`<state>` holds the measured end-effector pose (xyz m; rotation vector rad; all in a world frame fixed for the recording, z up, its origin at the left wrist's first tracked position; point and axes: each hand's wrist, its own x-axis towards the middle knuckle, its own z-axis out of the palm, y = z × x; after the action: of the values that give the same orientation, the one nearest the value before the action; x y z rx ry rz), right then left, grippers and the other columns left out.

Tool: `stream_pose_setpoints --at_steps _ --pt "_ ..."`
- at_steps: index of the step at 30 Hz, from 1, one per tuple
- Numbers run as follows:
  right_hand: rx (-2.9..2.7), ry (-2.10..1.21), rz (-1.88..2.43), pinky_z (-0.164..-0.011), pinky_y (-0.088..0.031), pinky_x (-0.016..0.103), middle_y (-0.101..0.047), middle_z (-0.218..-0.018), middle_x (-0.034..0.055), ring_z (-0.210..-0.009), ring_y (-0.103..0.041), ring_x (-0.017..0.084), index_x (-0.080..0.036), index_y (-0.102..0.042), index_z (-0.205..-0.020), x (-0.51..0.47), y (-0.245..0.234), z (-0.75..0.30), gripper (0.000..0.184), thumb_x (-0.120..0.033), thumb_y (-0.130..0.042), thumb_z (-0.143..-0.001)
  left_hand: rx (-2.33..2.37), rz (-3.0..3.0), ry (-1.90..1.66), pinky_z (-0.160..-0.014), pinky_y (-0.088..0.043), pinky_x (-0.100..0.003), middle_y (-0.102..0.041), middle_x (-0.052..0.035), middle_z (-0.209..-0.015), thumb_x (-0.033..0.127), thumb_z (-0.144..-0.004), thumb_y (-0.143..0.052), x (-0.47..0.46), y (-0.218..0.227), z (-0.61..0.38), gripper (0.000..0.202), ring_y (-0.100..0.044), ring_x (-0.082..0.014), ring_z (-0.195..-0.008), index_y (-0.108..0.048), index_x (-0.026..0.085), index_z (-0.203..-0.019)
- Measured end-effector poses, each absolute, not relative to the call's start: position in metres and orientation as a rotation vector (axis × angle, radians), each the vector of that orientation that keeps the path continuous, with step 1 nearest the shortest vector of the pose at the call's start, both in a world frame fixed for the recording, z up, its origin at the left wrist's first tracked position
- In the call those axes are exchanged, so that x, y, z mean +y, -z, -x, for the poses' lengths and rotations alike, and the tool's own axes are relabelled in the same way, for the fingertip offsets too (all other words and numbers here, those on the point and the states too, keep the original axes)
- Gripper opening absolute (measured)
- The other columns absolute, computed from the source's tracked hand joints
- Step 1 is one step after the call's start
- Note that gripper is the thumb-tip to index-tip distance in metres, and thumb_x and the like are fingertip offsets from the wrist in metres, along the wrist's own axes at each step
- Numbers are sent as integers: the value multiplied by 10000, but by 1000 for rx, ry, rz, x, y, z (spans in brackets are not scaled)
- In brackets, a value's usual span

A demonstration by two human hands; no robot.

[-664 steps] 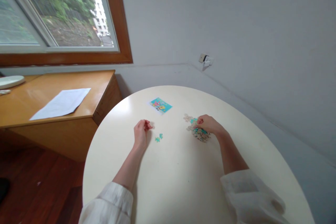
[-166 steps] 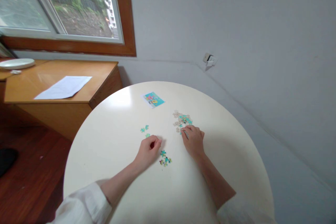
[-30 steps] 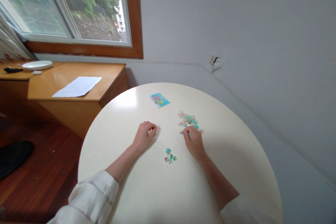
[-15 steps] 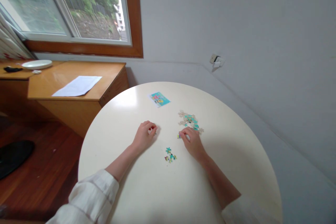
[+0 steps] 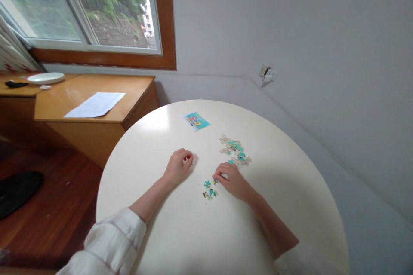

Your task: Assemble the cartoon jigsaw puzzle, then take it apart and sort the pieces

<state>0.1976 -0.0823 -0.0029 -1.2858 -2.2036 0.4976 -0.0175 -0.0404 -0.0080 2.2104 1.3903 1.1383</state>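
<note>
My left hand [image 5: 177, 167] rests curled on the round cream table [image 5: 180, 232], fingers closed over something small and pale that I cannot make out. My right hand [image 5: 230, 180] lies to its right, thumb and fingers pinched on a small jigsaw piece at the edge of a little group of joined teal pieces [image 5: 209, 190]. A loose heap of jigsaw pieces [image 5: 235, 150], teal and beige, lies just beyond my right hand. A small picture card [image 5: 197, 120] in blue and yellow sits farther back on the table.
A wooden desk [image 5: 97, 124] stands left of the table, with a white sheet of paper [image 5: 95, 105] and a white plate [image 5: 45, 78] on it. A window [image 5: 80, 8] is above it. A wall socket [image 5: 267, 71] is at the back right.
My right hand has drawn back from the loose heap toward me and left, carrying a piece to the small joined group. My left hand has stayed where it was.
</note>
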Motion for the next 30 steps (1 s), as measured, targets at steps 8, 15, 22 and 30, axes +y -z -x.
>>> stream_pose_setpoints --at_steps 8,15,22,30 --pt "-2236 -570 1231 -745 -347 329 -638 -677 1 -713 -568 148 -200 -580 -569 -80 6 -204 284 -316 -550 -827 1381 -2191 -1136 -599 -407 -238 -576 -18 -661 209 -807 -496 -41 7 17 178 -518 -115 -620 -596 176 -664" --pt "-2241 -511 1231 -726 -327 307 -626 -677 -14 -716 -565 136 -191 -565 -566 -81 4 -201 254 -270 -597 -805 1390 -2193 -1136 -599 -401 -231 -573 -12 -644 190 -791 -507 -42 4 18 168 -519 -113 -611 -593 173 -648" --pt "-2263 -436 1240 -727 -308 317 -620 -679 -9 -728 -560 143 -192 -564 -565 -82 5 -201 252 -286 -619 -792 1404 -2181 -1121 -586 -405 -227 -574 -14 -649 193 -795 -505 -42 4 18 167 -518 -111 -605 -595 169 -656" --pt "-2259 -428 1230 -723 -322 315 -600 -646 -10 -695 -555 142 -195 -526 -567 -83 5 -202 291 -331 -576 -820 1405 -2181 -1125 -586 -406 -230 -570 -11 -638 199 -795 -498 -41 6 19 177 -510 -111 -595 -594 175 -649"
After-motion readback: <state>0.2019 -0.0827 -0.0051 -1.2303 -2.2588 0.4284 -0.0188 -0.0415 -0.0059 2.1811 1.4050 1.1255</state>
